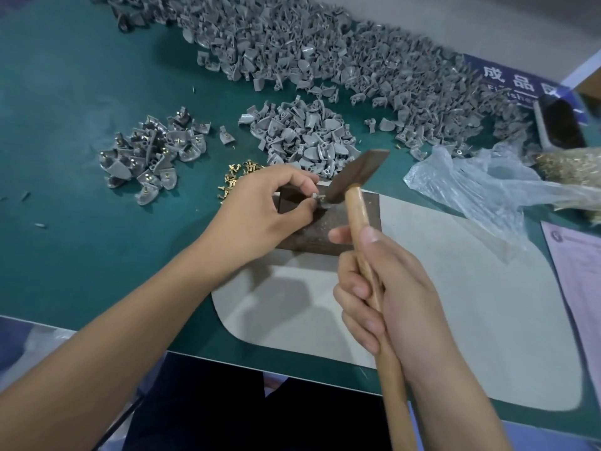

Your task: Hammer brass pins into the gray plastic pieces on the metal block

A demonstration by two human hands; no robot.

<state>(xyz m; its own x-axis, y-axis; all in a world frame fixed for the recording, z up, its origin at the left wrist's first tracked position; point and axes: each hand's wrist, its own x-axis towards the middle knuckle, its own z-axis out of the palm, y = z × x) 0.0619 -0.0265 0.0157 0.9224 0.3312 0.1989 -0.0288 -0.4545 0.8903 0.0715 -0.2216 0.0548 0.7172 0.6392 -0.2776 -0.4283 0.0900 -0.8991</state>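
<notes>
A dark metal block (328,226) sits on a pale mat at the table's middle. My left hand (266,206) pinches a small gray plastic piece (317,200) on the block's top, with a brass pin standing in it. My right hand (387,288) grips the wooden handle of a hammer (356,174). The hammer's dark head hangs tilted just above and right of the piece. Loose brass pins (237,179) lie behind my left hand.
A small heap of gray pieces with brass pins (153,151) lies at the left. A middle heap (302,135) and a long heap (325,50) of gray pieces lie behind. A clear plastic bag (487,187) with brass pins and a paper sheet (579,271) are at the right.
</notes>
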